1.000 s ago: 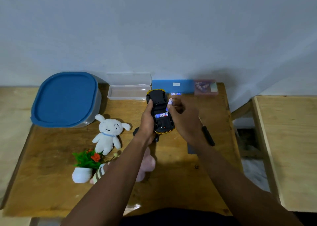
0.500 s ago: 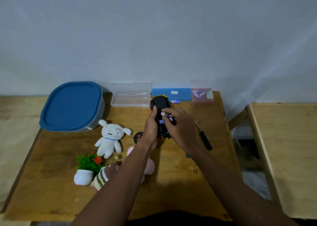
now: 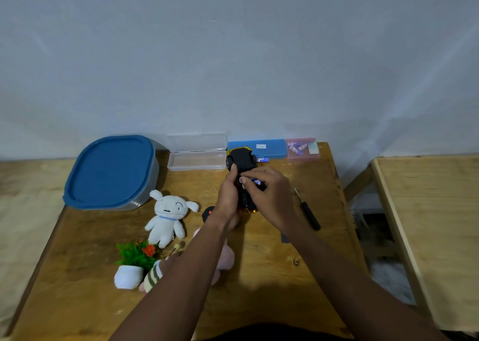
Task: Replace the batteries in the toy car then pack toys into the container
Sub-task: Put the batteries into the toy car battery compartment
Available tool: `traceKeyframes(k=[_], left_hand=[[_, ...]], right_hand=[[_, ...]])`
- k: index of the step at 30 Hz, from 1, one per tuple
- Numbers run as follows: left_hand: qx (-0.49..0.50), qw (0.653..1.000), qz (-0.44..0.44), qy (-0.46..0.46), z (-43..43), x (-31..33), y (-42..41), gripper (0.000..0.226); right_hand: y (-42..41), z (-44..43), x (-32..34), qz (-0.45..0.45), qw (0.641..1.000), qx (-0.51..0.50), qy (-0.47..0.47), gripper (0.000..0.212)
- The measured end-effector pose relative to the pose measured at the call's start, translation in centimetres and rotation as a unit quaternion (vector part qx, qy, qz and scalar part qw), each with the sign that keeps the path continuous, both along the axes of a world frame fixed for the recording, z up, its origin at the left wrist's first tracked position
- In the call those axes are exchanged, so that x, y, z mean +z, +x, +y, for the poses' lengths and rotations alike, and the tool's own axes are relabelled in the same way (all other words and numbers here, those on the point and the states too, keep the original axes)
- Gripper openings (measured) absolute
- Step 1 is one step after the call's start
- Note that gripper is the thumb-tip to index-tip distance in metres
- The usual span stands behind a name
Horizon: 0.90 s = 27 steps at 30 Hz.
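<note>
Container: grey tub with its blue lid on, back left of the surface. White plush lies in front of it, with a potted toy plant nearer the camera.

Toy car: centre back, just in front of the blue case. It is turned over, black underside up. Gold bodywork shows at both ends and one wheel at the far left.

Left hand: fingers wrapped round the car's left side, thumb on the underside.

Right hand: fingers pinched on a blue-and-white battery at the underside. I cannot tell whether it is seated.

A second battery lies by the case. Screwdriver lies to the right.
</note>
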<state>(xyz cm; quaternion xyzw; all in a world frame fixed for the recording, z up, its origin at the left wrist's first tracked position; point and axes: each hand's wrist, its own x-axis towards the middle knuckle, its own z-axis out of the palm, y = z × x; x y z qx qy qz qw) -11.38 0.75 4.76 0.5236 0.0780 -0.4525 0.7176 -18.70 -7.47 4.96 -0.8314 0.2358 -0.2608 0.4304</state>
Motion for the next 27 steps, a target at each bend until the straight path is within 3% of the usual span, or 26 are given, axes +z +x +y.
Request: traceKeyframes(k=[23, 27], left_hand=[[-0.007, 0.999, -0.033, 0.012, -0.9, -1.4, 0.7, 0.059], [0.003, 0.997, -0.062, 0.053, -1.0, -1.6, 1.0, 0.077]], right_hand=[[1.1, -0.8, -0.4, 0.038, 0.990, -0.080, 0.111, 0.023], [1.5, -1.0, -0.3, 0.047, 0.984, -0.098, 0.139, 0.037]])
